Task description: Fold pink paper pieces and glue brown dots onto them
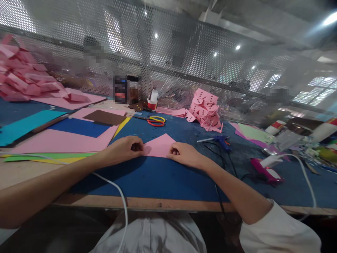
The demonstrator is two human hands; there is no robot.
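Observation:
A piece of pink paper (159,146) lies on the blue table mat (168,179), its pointed corner facing away from me. My left hand (130,149) pinches its left end, fingers curled. At its right end, my right hand (181,153) closes thumb and fingers on the near corner. The lower edge runs almost straight between both hands. Beyond the paper are scissors (156,121) with red and yellow handles. To the right of my right hand rests a blue glue gun (223,142).
Pink, blue and brown sheets (107,117) lie at left, near a heap of folded pink pieces (26,75). A stack of dotted pink pieces (205,110) stands behind. A white cable (122,200) hangs over the front edge. A magenta device (267,171) sits at right.

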